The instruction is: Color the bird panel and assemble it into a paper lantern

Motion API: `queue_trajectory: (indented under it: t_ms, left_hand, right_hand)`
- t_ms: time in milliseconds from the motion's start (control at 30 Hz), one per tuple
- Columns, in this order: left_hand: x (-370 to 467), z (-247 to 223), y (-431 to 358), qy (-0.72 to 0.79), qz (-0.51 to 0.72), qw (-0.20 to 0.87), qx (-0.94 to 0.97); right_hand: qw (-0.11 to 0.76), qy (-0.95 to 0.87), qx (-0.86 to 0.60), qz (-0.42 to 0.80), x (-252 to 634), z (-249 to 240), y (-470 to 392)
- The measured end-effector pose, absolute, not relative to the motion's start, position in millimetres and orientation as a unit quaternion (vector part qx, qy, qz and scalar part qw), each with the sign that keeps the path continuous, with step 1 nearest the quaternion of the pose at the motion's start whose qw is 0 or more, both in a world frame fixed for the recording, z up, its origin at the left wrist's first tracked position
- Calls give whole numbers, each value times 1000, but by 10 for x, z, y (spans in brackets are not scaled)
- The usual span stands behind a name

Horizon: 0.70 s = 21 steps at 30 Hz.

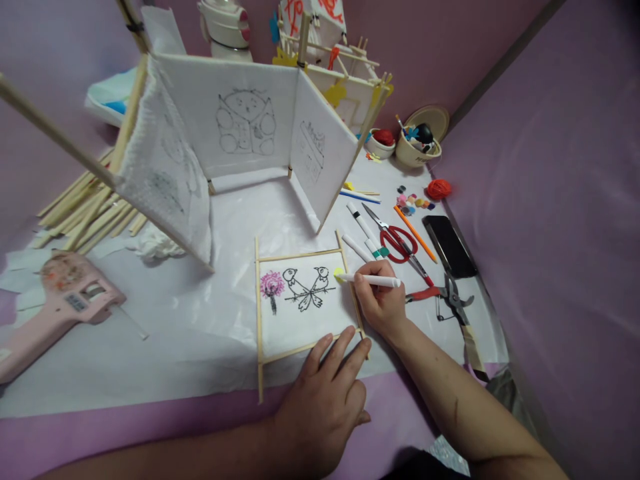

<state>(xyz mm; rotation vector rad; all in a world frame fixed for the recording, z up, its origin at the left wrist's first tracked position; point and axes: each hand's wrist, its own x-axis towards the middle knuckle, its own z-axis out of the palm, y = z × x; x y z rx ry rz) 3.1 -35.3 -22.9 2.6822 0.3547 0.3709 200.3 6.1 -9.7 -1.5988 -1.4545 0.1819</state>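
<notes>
My right hand point(381, 300) is closed around a white marker point(383, 281), its tip on a small yellow patch point(339, 275) near the right side of a white sheet point(300, 333). The sheet is framed by thin wooden sticks point(259, 320) and bears two black-outlined birds point(310, 287) on a branch and a pink-topped tree point(273, 285). My left hand point(327, 400) lies with fingers spread over the frame's lower right edge, holding nothing.
Behind the sheet stands a stick-framed panel structure point(240, 167). Scissors point(397, 243), pliers point(455, 293), a phone point(449, 245) and markers point(356, 249) lie right. At left are a pink glue gun point(65, 300) and wooden sticks point(90, 207); bowls point(417, 152) stand behind.
</notes>
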Motion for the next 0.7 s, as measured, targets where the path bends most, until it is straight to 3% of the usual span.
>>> queue_trajectory:
  t_ms: [500,700]
  left_hand:
    - [43,-233,-354,129,141,190,963]
    - [40,-236,-352,127,139,194,963]
  right_hand:
    - [519,-593,-612,60,2040,-172,37]
    - [489,-600,-631,57,1997,-112,61]
